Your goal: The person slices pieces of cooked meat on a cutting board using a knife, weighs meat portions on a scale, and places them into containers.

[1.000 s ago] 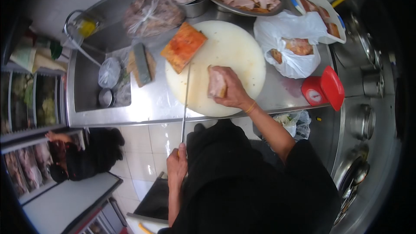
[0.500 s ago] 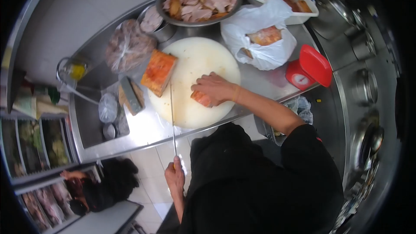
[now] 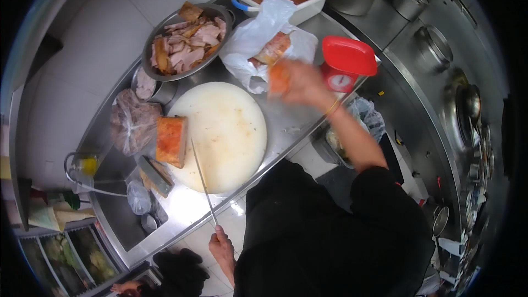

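My left hand [image 3: 221,245] is closed round the handle of a long, thin-bladed knife [image 3: 201,176], whose blade slants over the round white cutting board [image 3: 231,137]. My right hand [image 3: 306,85], blurred by motion, grips a small piece of orange-brown roast pork [image 3: 279,79]. It is raised off the board, between the white plastic bag [image 3: 236,55] and the red scale [image 3: 349,60]. Another piece of meat [image 3: 273,48] shows in the bag's opening. On the board's left edge sits a larger block of roast pork [image 3: 171,142].
Behind the board stand a metal bowl of sliced meat [image 3: 190,47] and a white tub of pork pieces [image 3: 324,1]. A tied bag of meat [image 3: 133,122] and a sharpening stone [image 3: 155,176] lie left. Another person's dark sleeve [image 3: 179,272] shows at lower left.
My right hand has lifted the small pork piece off the board and carried it right, towards the bag and scale. My left hand still holds the knife. The view has turned.
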Available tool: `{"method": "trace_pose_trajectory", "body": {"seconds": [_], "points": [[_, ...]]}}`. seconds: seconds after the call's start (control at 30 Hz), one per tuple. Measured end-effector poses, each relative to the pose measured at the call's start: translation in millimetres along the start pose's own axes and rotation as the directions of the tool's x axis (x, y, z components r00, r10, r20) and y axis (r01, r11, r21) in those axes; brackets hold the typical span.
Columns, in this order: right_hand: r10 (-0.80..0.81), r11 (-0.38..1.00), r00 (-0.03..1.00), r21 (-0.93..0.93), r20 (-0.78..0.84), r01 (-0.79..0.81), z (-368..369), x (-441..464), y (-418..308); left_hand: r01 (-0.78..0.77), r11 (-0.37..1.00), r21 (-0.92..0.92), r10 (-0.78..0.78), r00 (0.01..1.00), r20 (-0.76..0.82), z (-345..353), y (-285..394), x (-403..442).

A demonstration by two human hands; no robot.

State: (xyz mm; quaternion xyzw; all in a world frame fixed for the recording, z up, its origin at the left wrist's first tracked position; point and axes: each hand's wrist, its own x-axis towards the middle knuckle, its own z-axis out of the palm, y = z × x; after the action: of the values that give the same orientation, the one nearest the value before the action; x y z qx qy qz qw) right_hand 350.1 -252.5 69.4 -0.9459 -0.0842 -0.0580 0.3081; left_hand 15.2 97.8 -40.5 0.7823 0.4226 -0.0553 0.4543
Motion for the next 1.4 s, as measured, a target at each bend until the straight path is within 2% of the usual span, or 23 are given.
{"method": "trace_pose_trajectory", "body": {"seconds": [0.07,0.13,0.2,0.3,0.4,0.43,0.47,0.5,0.53,0.57,0.67,0.7,0.73,0.8,0.83,0.9,0.93,1.0,1.1,1.17,1.3,1.33,1.4], "points": [[0.006,0.998,0.995,-0.062,-0.102,-0.013,-42.1,19.3,53.7,-0.015,1.0,-0.001,0.015,1.0,0.004,-0.3,-4.8,5.0],[0.037,0.969,0.982,-0.235,-0.183,-0.08,-70.7,34.9,102.0,-0.023,1.0,0.006,0.023,1.0,0.008,-0.9,-2.5,6.4],[0.139,0.889,0.977,-0.415,-0.162,-0.195,-95.2,40.1,126.7,-0.021,0.999,0.023,0.021,1.0,0.017,-3.3,6.8,3.3],[0.279,0.852,0.95,-0.421,-0.139,-0.312,-100.7,39.7,160.5,-0.083,0.992,0.09,0.084,0.996,-0.004,-4.3,-2.5,11.8],[0.367,0.813,0.928,-0.46,-0.069,-0.356,-99.3,39.9,183.0,-0.082,0.99,0.118,0.081,0.997,0.012,-8.1,12.7,5.1],[0.326,0.833,0.945,-0.461,-0.036,-0.305,-97.4,38.7,193.1,-0.13,0.976,0.173,0.13,0.991,0.01,-4.3,6.8,11.8],[0.26,0.843,0.961,-0.464,-0.092,-0.273,-85.2,44.0,222.3,-0.154,0.961,0.229,0.162,0.987,-0.015,-4.7,0.3,14.0],[0.27,0.844,0.962,-0.47,-0.047,-0.26,-87.1,40.3,217.4,-0.121,0.959,0.255,0.141,0.988,-0.063,-2.2,27.8,-0.7],[0.17,0.871,0.984,-0.459,-0.047,-0.173,-81.8,41.3,247.9,-0.12,0.941,0.317,0.148,0.987,-0.065,-2.2,34.8,-2.3],[0.068,0.888,0.997,-0.453,-0.047,-0.082,-76.7,42.1,279.1,-0.091,0.95,0.3,0.109,0.993,-0.044,-0.2,39.5,-0.7],[0.17,0.97,0.985,-0.181,0.018,-0.164,-82.0,43.7,311.3,-0.082,0.952,0.295,0.094,0.995,-0.027,13.1,58.2,7.7],[0.106,0.956,0.993,-0.271,-0.047,-0.115,-84.4,44.1,308.0,-0.083,0.95,0.301,0.095,0.995,-0.028,19.1,60.9,14.9],[0.041,0.928,0.993,-0.363,-0.112,-0.079,-86.5,45.3,307.5,-0.13,0.96,0.247,0.158,0.983,-0.094,23.9,64.9,17.4],[-0.063,0.899,0.989,-0.437,-0.136,-0.002,-93.4,62.4,265.5,-0.125,0.977,0.172,0.143,0.985,-0.095,25.7,70.6,19.7],[-0.133,0.926,0.98,-0.371,-0.147,0.07,-95.4,73.5,233.7,-0.131,0.983,0.132,0.143,0.986,-0.088,26.2,71.2,20.4],[-0.24,0.953,0.954,-0.231,-0.179,0.197,-91.4,80.0,174.2,-0.155,0.987,0.049,0.16,0.978,-0.136,32.1,64.6,17.9],[-0.273,0.962,0.948,-0.063,-0.161,0.266,-80.9,85.8,138.0,-0.142,0.99,0.006,0.141,0.979,-0.145,28.2,64.1,13.5],[-0.344,0.893,0.933,0.269,-0.107,0.361,-49.4,109.7,52.9,-0.092,0.99,-0.109,0.073,0.983,-0.169,24.1,62.1,2.7],[-0.554,0.777,0.832,0.368,0.015,0.511,4.4,125.2,-42.7,0.013,0.97,-0.243,-0.068,0.974,-0.216,16.5,51.0,-4.8],[-0.639,0.665,0.765,0.559,0.082,0.495,54.5,134.0,-103.5,0.024,0.955,-0.295,-0.119,0.944,-0.309,12.0,36.8,-5.5],[-0.806,0.492,0.545,0.772,0.23,0.403,147.0,126.2,-242.3,0.067,0.906,-0.418,-0.251,0.88,-0.404,-11.1,6.3,5.4],[-0.786,0.5,0.538,0.824,0.304,0.265,167.4,115.8,-281.0,0.09,0.889,-0.448,-0.288,0.872,-0.396,-17.0,-8.2,12.2],[-0.802,0.518,0.438,0.838,0.407,0.17,229.7,117.6,-339.8,0.132,0.861,-0.492,-0.348,0.858,-0.378,-31.0,-31.3,21.2]]}}
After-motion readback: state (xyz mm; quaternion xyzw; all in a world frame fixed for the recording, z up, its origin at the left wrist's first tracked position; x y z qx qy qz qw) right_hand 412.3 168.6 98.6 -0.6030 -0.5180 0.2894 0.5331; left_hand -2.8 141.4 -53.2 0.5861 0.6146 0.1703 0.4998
